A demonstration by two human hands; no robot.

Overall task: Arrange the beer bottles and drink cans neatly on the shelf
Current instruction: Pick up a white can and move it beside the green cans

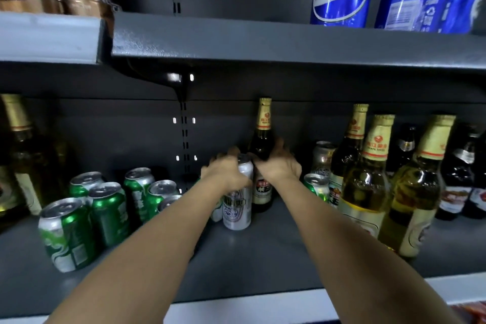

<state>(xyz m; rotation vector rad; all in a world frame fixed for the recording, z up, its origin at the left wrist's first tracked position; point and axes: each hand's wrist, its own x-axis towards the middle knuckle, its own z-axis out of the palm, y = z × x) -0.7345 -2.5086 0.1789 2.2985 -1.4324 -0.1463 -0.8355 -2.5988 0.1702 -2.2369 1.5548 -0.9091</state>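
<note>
My left hand (226, 174) curls its fingers round the tall silver drink can (238, 200) standing mid-shelf (263, 252); my right hand (279, 166) wraps the dark brown glass beer bottle (262, 158) just behind it.

Bare shelf floor (284, 252) lies mid-shelf — green cans (105, 208) crowd left (bottles (368, 179) right).

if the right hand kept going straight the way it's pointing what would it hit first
Probably nothing new: the right hand already seems to grip the dark brown glass beer bottle with the gold foil neck. Beyond that bottle, the dark grey metal back panel of the shelf looks next, though depth is unclear.
</note>
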